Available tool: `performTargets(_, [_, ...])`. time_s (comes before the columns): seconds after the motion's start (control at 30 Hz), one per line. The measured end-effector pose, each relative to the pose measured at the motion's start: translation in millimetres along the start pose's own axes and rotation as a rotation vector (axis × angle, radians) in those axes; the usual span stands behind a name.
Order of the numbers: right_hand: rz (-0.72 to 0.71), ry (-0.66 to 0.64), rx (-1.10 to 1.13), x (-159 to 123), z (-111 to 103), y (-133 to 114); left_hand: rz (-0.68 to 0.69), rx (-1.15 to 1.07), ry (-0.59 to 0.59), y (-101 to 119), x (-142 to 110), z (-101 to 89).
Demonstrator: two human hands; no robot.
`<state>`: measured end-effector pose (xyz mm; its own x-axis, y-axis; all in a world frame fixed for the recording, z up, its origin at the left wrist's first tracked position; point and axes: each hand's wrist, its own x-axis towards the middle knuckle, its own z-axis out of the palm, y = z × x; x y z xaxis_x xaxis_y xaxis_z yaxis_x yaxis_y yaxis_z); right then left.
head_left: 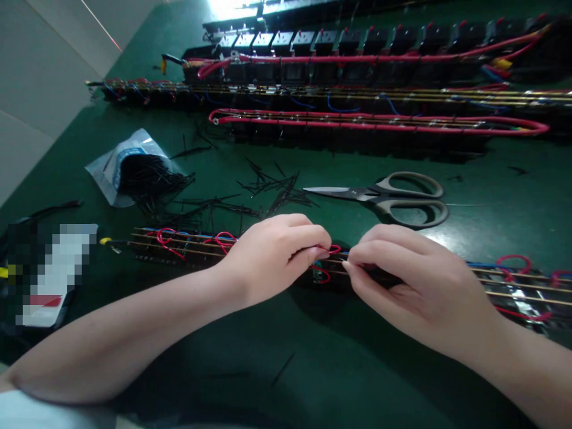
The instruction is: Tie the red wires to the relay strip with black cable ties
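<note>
My left hand [286,253] is closed in a pinch on a red wire [334,249], which loops out past its fingertips. Just to the right, my right hand [402,277] also pinches, thumb against forefinger; a tiny dark tip shows there, too small to name. Beneath both hands runs a long, narrow wired assembly [527,289] with brass-coloured rods, blue wires and red wire loops. The hands hide its middle stretch. Behind my right hand lie scissors [373,193] with dark grey handles, their blades pointing left.
Loose black cable ties [272,187] lie scattered behind my left hand, and more spill from a clear plastic bag [105,170]. Several long assemblies with red cables [379,125] stretch across the back of the green table [250,381]. A blurred-out flat object [62,268] is at left.
</note>
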<state>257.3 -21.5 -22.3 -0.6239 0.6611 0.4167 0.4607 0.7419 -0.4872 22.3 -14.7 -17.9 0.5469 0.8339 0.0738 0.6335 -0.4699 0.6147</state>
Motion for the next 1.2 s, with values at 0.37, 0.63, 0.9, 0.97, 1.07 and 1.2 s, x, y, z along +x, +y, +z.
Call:
performTargets(0.37, [-0.037, 0.033, -0.027, 5.1, 3.5, 1.2, -0.044, -0.034, 0.125, 5.6, -3.2, 4.2])
performTargets(0.63, [0.012, 0.013, -0.116, 5.0, 8.1, 0.6, -0.295, -0.396, 0.042, 4.7, 8.7, -10.8])
performTargets(0.9, [-0.040, -0.019, -0.190, 3.0, 10.2, -0.5, -0.283, -0.479, 0.011, 6.0, 15.4, -4.3])
performTargets(0.97, [-0.056, -0.019, -0.200, 2.3, 10.0, -0.5, -0.274, -0.449, 0.026, 6.3, 14.1, -2.2])
performTargets(1.07, [-0.066, -0.015, -0.206, 2.1, 10.9, 0.5, -0.246, -0.400, 0.062, 5.2, 11.0, -0.3])
performTargets(1.2, [-0.070, -0.016, -0.208, 2.6, 12.7, 2.3, -0.249, -0.338, 0.076, 4.1, 8.9, -0.4])
